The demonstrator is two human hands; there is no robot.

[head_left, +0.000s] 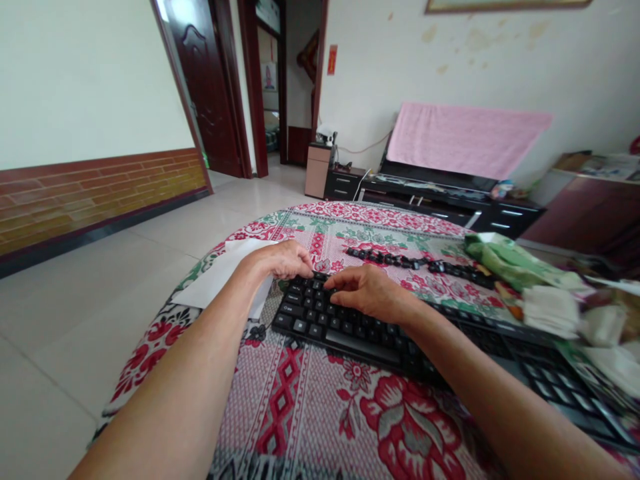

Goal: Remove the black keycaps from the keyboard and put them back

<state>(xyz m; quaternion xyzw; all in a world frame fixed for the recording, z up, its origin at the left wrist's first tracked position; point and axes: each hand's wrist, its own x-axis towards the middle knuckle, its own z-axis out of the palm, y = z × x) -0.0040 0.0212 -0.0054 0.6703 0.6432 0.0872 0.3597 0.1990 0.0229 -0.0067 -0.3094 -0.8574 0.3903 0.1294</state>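
Observation:
A black keyboard (357,343) lies on the patterned tablecloth in front of me, its right part passing beneath my right forearm. At its far left corner, my left hand (291,260) has its fingers curled and pressed together against the edge; what they grip, if anything, is hidden. My right hand (367,290) rests over the upper left keys, with thumb and forefinger stretched out and slightly apart, touching the keys. Beyond the keyboard, loose black keycaps (390,259) lie in a long row on the cloth.
White paper sheets (215,280) lie under my left wrist. A green cloth (515,263) and white folded cloths (550,310) are heaped at the table's right. More black keys (565,387) show right of my forearm. A pink towel (465,140) covers a screen across the room.

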